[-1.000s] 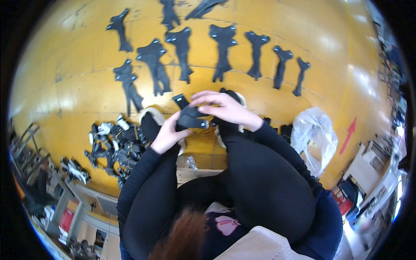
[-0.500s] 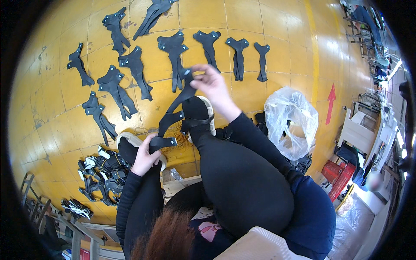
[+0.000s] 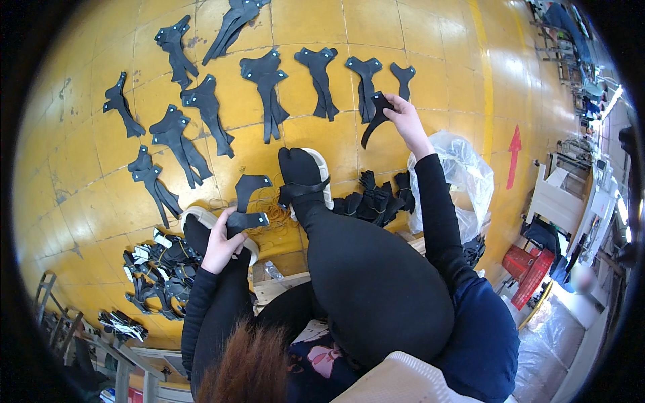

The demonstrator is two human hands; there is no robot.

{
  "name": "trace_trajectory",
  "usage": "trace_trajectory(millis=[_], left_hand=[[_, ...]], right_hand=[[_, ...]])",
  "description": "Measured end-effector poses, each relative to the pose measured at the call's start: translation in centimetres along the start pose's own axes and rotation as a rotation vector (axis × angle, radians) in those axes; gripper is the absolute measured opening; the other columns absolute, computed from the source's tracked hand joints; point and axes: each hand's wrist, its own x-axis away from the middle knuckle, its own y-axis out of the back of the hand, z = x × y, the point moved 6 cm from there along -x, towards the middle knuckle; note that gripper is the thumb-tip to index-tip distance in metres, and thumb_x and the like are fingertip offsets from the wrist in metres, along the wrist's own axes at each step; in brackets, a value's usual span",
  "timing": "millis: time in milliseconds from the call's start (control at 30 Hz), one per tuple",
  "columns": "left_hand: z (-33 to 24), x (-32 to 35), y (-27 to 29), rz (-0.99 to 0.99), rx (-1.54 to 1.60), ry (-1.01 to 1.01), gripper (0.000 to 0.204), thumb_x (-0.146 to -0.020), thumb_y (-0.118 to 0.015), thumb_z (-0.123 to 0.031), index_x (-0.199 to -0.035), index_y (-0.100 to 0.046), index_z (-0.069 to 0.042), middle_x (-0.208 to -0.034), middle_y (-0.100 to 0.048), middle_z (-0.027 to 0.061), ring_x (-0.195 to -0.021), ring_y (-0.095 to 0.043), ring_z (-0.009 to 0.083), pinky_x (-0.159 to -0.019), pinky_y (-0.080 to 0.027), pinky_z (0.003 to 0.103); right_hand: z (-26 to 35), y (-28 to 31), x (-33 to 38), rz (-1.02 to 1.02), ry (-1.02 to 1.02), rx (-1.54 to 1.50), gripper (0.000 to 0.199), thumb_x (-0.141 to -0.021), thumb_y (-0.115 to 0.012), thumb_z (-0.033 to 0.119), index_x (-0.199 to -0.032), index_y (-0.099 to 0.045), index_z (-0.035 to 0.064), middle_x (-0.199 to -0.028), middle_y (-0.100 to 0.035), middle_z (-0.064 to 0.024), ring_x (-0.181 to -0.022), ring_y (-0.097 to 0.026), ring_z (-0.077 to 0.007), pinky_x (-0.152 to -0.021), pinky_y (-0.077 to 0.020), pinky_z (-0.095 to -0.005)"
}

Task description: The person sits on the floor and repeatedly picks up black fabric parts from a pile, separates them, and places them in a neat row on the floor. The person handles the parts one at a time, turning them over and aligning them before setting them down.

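My left hand (image 3: 220,243) is closed on black strap-like fabric pieces (image 3: 252,188) with small white labels, held above the floor by my left foot. Their far ends stick out beyond my fingers. My right hand (image 3: 408,124) reaches far out to the right, its fingers pinching a single curved black fabric piece (image 3: 377,113). That piece hangs in front of a Y-shaped stack of black pieces (image 3: 363,74) and just left of the smallest stack (image 3: 403,75). More such stacks (image 3: 267,84) lie in rows across the floor.
Beside my right leg lie bundled black straps (image 3: 377,200) and a clear plastic bag (image 3: 449,154). A heap of black and white bundles (image 3: 164,265) sits left of my left foot. Tangled cord (image 3: 272,215) lies between my feet. A red fan-like object (image 3: 527,272) stands at right.
My right hand has moved away to the right and outward, carrying one black piece off from those at my left hand. The left hand has barely moved.
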Motion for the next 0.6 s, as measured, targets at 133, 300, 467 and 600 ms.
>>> trace_trajectory(millis=[133,300,467,600], left_hand=[[0.2,0.0,0.2,-0.012,-0.006,-0.005,0.056,-0.079,-0.053,0.011,-0.130,-0.038,-0.005,-0.080,-0.052,0.0009,-0.048,-0.043,0.0041,-0.042,-0.035,0.019],[0.3,0.0,0.3,0.009,-0.028,0.005,0.055,-0.079,-0.052,0.010,-0.130,-0.038,-0.006,-0.073,-0.050,-0.0007,-0.045,-0.041,0.0038,-0.040,-0.033,0.019],[0.1,0.3,1.6,-0.092,-0.119,-0.026,0.053,-0.078,-0.056,0.008,-0.128,-0.041,-0.004,-0.076,-0.053,0.0010,-0.048,-0.045,0.0049,-0.043,-0.036,0.019],[-2.3,1.3,3.8,-0.310,-0.532,-0.286,0.046,-0.077,-0.060,0.003,-0.122,-0.049,0.001,-0.098,-0.062,0.0116,-0.086,-0.061,0.0166,-0.076,-0.048,0.027]], right_hand=[[-1.7,1.2,-1.4,0.022,-0.014,0.144,0.044,-0.079,-0.054,-0.008,-0.122,-0.054,0.0006,-0.110,-0.061,-0.0070,-0.093,-0.056,-0.0141,-0.085,-0.0430,-0.0254],[-4.2,2.6,-2.9,0.031,-0.151,0.160,0.048,-0.079,-0.058,-0.003,-0.126,-0.051,0.0025,-0.114,-0.058,-0.0112,-0.092,-0.053,-0.0149,-0.084,-0.0426,-0.0253],[-3.3,0.7,-3.5,-0.061,-0.022,0.228,0.038,-0.077,-0.066,0.004,-0.114,-0.057,-0.0011,-0.098,-0.060,-0.0101,-0.089,-0.056,-0.0179,-0.079,-0.0435,-0.0279],[-4.4,-0.6,-4.3,0.079,-0.088,0.105,0.032,-0.080,-0.065,0.006,-0.110,-0.059,-0.0003,-0.091,-0.061,-0.0041,-0.083,-0.055,-0.0117,-0.073,-0.0433,-0.0251]])
